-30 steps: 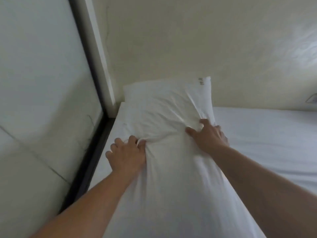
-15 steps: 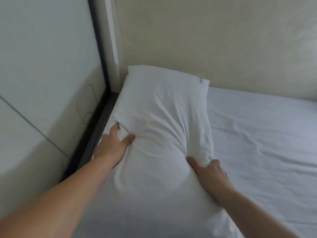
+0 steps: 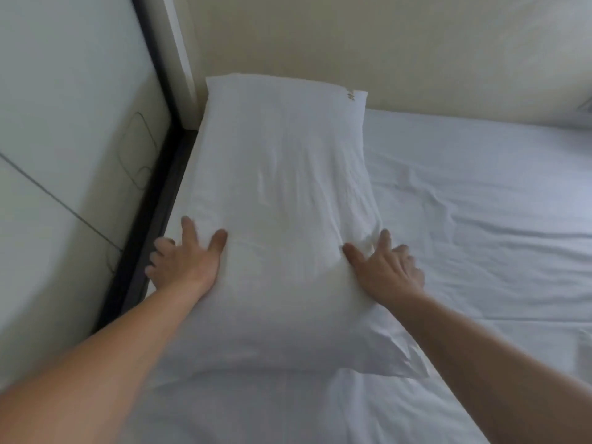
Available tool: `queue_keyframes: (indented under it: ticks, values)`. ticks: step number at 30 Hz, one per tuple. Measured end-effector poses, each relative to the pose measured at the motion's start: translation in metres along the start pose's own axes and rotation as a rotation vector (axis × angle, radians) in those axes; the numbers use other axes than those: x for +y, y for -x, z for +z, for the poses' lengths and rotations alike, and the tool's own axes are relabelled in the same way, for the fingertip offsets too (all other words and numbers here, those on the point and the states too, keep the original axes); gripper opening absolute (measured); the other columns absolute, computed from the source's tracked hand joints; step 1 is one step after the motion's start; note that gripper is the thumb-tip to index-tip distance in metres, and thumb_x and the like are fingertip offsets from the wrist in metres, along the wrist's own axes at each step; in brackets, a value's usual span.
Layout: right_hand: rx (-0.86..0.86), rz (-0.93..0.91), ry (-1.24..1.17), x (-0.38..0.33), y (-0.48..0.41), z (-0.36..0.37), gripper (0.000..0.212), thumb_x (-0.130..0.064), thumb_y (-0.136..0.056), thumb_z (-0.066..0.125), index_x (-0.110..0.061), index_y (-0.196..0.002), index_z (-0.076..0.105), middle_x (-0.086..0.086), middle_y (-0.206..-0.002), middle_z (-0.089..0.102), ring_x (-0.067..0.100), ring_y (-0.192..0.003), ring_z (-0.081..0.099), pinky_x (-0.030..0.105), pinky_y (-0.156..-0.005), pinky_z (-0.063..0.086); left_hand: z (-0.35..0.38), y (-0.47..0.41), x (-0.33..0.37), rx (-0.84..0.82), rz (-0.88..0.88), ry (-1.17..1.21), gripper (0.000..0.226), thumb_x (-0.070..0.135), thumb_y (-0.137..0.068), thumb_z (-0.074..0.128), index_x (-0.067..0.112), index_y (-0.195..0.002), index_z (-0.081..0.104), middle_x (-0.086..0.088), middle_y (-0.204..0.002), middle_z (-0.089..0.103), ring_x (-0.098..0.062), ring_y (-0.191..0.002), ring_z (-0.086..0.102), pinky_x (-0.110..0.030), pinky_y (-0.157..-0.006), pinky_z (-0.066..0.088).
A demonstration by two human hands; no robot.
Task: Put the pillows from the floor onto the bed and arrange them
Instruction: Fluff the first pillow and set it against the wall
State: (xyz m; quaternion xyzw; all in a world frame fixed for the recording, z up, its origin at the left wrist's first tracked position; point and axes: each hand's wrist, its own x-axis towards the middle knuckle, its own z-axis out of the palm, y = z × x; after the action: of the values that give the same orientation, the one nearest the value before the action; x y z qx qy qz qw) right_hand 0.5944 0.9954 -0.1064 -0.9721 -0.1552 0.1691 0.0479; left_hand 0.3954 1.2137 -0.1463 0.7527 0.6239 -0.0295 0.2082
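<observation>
A white pillow (image 3: 282, 200) lies lengthwise on the bed (image 3: 480, 203), its far end against the cream wall in the left corner. A small brown mark sits near its far right corner. My left hand (image 3: 185, 261) rests flat against the pillow's left side, fingers spread. At the pillow's right side my right hand (image 3: 387, 270) presses with fingers apart, the cover wrinkled beside it. Neither hand grips the fabric. No other pillow is in view.
The bed's dark frame edge (image 3: 144, 245) runs along the left, next to a pale wall panel (image 3: 64, 139) with a thin cable. The white sheet (image 3: 496, 251) spreads wrinkled to the right. A light object (image 3: 586, 113) shows at the far right edge.
The pillow went from propped against the wall, gripped in both hands, to lying flat. Both hands let go and slid toward me along its sides, now resting flat with fingers spread.
</observation>
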Motion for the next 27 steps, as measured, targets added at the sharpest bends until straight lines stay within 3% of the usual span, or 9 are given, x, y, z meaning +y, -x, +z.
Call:
queue_keyframes:
  ticks: [2,4,7,9,13,17,20,23,27]
  values:
    - [0.138,-0.348,0.114,0.007,0.016,-0.001,0.075,-0.069,-0.086,0.031,-0.032,-0.147,0.012,0.007,-0.153,0.026,0.032,-0.134,0.031,0.05,-0.103,0.029,0.001,0.016,0.02,0.22,0.223,-0.052,0.071,0.067,-0.084,0.022,0.032,-0.146,0.014,-0.023,-0.147,0.026,-0.044,-0.128,0.032,-0.057,-0.105,0.025]
    - [0.016,-0.565,0.124,0.016,0.032,-0.003,0.063,-0.059,-0.091,0.032,-0.036,-0.146,0.013,-0.002,-0.156,0.021,0.029,-0.137,0.029,0.048,-0.103,0.031,0.01,0.042,0.049,0.139,0.522,-0.101,0.065,0.062,-0.088,0.019,0.035,-0.147,0.01,-0.015,-0.157,0.013,-0.038,-0.14,0.015,-0.055,-0.111,0.017]
    - [-0.258,-0.482,0.206,0.042,0.045,-0.009,0.052,-0.051,-0.092,0.038,-0.032,-0.14,0.032,-0.003,-0.146,0.039,0.03,-0.126,0.044,0.044,-0.088,0.04,0.035,0.092,0.073,-0.114,0.636,-0.301,0.067,0.066,-0.086,0.016,0.041,-0.147,0.004,0.0,-0.161,-0.004,-0.034,-0.144,-0.003,-0.057,-0.113,0.006]
    - [-0.323,-0.444,0.288,0.072,0.056,-0.017,0.045,-0.049,-0.091,0.041,-0.029,-0.131,0.049,0.0,-0.131,0.054,0.027,-0.117,0.053,0.04,-0.077,0.039,0.04,0.128,0.072,-0.11,0.669,-0.391,0.068,0.067,-0.084,0.027,0.038,-0.145,0.019,-0.002,-0.158,0.015,-0.034,-0.141,0.014,-0.055,-0.108,0.02]
    - [-0.185,-0.355,0.218,0.163,0.085,-0.032,0.044,-0.047,-0.091,0.043,-0.025,-0.129,0.052,0.002,-0.131,0.057,0.027,-0.117,0.053,0.038,-0.076,0.035,0.04,0.21,0.071,-0.035,0.871,-0.426,0.052,0.058,-0.079,0.049,0.033,-0.125,0.052,0.001,-0.124,0.052,-0.026,-0.112,0.048,-0.041,-0.086,0.042]
    - [-0.098,-0.2,0.218,0.29,0.125,-0.056,0.047,-0.048,-0.091,0.045,-0.023,-0.131,0.048,0.007,-0.131,0.053,0.03,-0.118,0.049,0.04,-0.077,0.034,0.068,0.325,0.099,-0.328,0.876,-0.179,0.045,0.052,-0.083,0.053,0.033,-0.124,0.056,0.004,-0.123,0.06,-0.02,-0.112,0.056,-0.038,-0.092,0.045]
    - [-0.004,-0.088,0.218,0.394,0.163,-0.067,0.051,-0.051,-0.09,0.047,-0.023,-0.132,0.047,0.01,-0.135,0.048,0.032,-0.122,0.044,0.043,-0.086,0.04,0.111,0.425,0.113,-0.574,0.822,0.004,0.057,0.061,-0.081,0.051,0.032,-0.13,0.051,0.003,-0.125,0.06,-0.018,-0.109,0.058,-0.038,-0.093,0.045]
    - [0.031,0.043,0.164,0.482,0.217,-0.063,0.059,-0.057,-0.085,0.046,-0.026,-0.136,0.042,0.009,-0.142,0.04,0.033,-0.127,0.038,0.048,-0.096,0.038,0.158,0.51,0.114,-0.77,0.724,0.14,0.079,0.069,-0.077,0.051,0.028,-0.143,0.034,-0.004,-0.144,0.046,-0.023,-0.127,0.046,-0.04,-0.106,0.036]
    - [-0.007,0.249,-0.015,0.581,0.286,-0.042,0.076,-0.066,-0.081,0.045,-0.026,-0.143,0.032,0.015,-0.147,0.031,0.037,-0.132,0.035,0.048,-0.107,0.032,0.196,0.584,0.094,-0.78,0.623,0.2,0.104,0.074,-0.07,0.056,0.026,-0.15,0.01,-0.013,-0.153,0.032,-0.031,-0.136,0.035,-0.039,-0.11,0.027]
